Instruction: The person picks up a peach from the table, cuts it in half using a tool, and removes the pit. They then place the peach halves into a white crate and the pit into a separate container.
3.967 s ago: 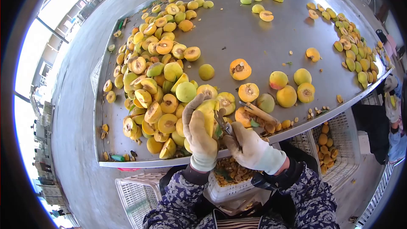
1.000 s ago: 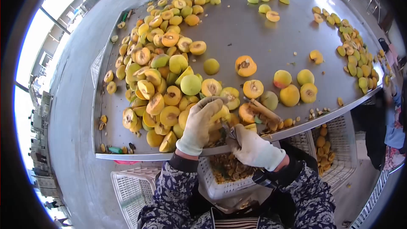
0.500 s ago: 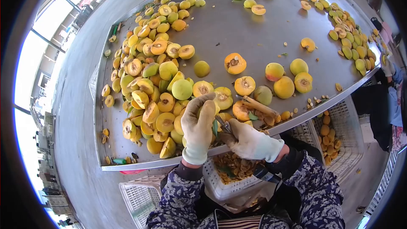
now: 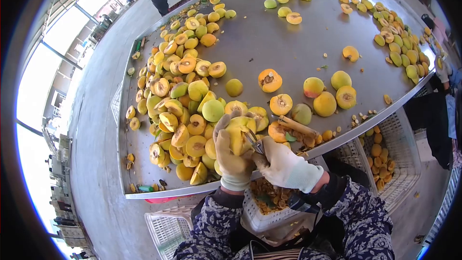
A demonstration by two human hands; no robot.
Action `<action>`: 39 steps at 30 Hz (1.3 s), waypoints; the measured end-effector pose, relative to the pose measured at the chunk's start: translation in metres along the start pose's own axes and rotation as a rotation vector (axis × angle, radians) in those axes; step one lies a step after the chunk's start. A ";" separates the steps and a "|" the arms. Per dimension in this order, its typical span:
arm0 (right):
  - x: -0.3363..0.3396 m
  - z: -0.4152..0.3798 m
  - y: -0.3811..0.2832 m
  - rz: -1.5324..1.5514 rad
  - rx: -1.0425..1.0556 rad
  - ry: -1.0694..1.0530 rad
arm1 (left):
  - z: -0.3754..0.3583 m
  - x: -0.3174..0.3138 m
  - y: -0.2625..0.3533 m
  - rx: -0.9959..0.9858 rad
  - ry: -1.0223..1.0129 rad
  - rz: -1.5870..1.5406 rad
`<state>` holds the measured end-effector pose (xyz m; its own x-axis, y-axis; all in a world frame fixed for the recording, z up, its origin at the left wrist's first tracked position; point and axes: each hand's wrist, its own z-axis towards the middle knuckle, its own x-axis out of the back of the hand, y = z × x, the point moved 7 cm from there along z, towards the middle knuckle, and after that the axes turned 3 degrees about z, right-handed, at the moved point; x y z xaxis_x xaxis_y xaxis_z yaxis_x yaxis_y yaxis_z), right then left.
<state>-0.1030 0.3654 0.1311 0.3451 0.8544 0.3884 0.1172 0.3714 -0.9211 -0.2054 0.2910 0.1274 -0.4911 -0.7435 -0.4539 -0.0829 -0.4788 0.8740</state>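
Note:
My left hand (image 4: 231,156), in a white glove, grips a halved yellow peach (image 4: 237,132) at the near edge of the steel table (image 4: 288,43). My right hand (image 4: 284,166), also gloved, holds a small metal pitting tool (image 4: 254,140) whose tip sits against the peach's cut side. A big heap of halved peaches (image 4: 178,96) lies just left of my hands. A wooden-handled knife (image 4: 294,126) rests on the table right of them.
Whole and halved peaches (image 4: 327,96) are scattered mid-table, another heap (image 4: 399,43) at the far right. A white crate of pits (image 4: 264,202) sits under the table edge; a crate of fruit (image 4: 380,159) to the right. People stand at the far end and at the right.
My left hand picked up a peach half from the pile and turned it cut-side toward the tool. My right hand stayed in place with the tool.

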 end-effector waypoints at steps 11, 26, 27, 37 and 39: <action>0.004 -0.002 0.002 -0.307 0.092 0.148 | -0.002 -0.014 -0.026 0.592 0.081 -0.362; -0.010 -0.001 0.021 0.051 -0.092 -0.060 | 0.015 -0.004 -0.014 0.411 -0.061 0.176; -0.010 0.001 0.020 0.051 -0.089 -0.063 | 0.016 -0.003 -0.013 0.380 -0.046 0.224; -0.020 0.000 0.033 0.209 -0.113 -0.174 | 0.012 -0.019 0.014 -0.187 -0.249 0.709; -0.019 0.000 0.035 0.248 -0.151 -0.195 | 0.012 -0.015 0.010 -0.125 -0.271 0.655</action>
<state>-0.1056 0.3616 0.0917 0.1979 0.9706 0.1370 0.1932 0.0984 -0.9762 -0.2092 0.3032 0.1454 -0.6051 -0.7623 0.2297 0.3942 -0.0362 0.9183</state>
